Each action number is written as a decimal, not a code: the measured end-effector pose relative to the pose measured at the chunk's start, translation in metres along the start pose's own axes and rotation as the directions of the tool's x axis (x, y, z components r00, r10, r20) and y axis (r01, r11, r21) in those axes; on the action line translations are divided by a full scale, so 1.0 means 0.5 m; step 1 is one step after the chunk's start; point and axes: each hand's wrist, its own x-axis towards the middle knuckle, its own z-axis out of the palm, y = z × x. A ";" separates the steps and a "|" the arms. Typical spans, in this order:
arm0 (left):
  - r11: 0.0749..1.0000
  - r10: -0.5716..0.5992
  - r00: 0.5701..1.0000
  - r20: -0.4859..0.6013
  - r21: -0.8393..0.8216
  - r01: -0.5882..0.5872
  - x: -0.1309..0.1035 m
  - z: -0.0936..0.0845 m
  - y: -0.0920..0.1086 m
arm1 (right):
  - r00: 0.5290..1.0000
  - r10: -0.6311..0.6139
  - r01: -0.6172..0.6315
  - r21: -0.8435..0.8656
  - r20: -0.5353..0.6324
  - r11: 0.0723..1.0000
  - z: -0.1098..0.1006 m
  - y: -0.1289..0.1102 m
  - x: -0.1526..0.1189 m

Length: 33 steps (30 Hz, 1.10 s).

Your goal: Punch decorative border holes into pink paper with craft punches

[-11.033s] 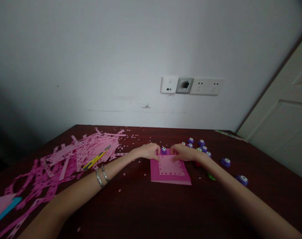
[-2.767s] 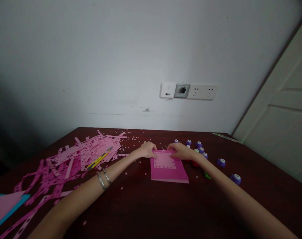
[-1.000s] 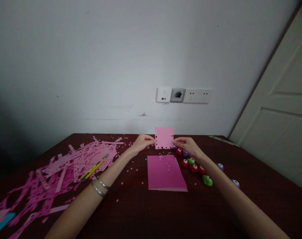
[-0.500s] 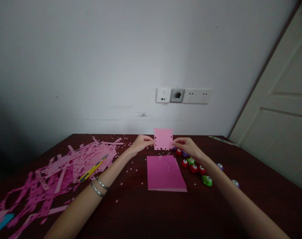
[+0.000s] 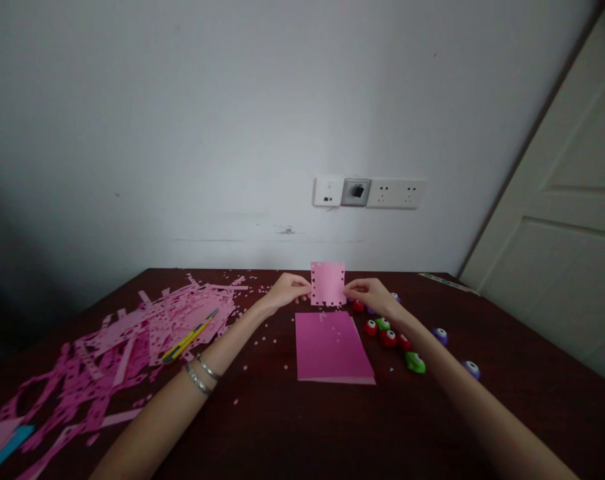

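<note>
A small square of light pink paper [image 5: 328,284], with punched holes along its edges, is held upright between my two hands. My left hand [image 5: 288,291] pinches its left edge, and my right hand [image 5: 370,294] pinches the right edge. Just below and nearer to me lies a stack of darker pink paper sheets [image 5: 332,348], with a few tiny punched bits on its top sheet. Several small craft punches in red, green and purple, such as a green one [image 5: 415,362], lie beside and under my right forearm.
On the left spreads a heap of punched pink paper strips [image 5: 112,353], with a yellow utility knife [image 5: 190,337] on it. Tiny paper bits dot the dark wooden table [image 5: 262,427]. Blue paper [image 5: 7,448] shows at lower left. A wall with sockets [image 5: 395,193] stands behind.
Both hands have lowered the pink paper square slightly, and its tilt has changed a little. Both hands still hold it by its sides.
</note>
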 end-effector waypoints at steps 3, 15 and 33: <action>1.000 -0.021 1.000 -0.002 0.010 0.021 -0.002 0.003 0.000 | 1.000 -0.015 0.015 -0.019 -0.009 1.000 0.002 0.003 0.001; 0.999 -0.040 0.994 -0.103 0.025 0.042 -0.005 0.014 0.005 | 0.994 0.011 -0.023 -0.105 -0.110 0.994 0.006 -0.023 -0.013; 0.978 -0.178 0.970 0.168 0.140 0.155 -0.103 -0.003 -0.012 | 0.935 0.352 -0.355 0.200 0.048 0.913 0.030 -0.025 -0.158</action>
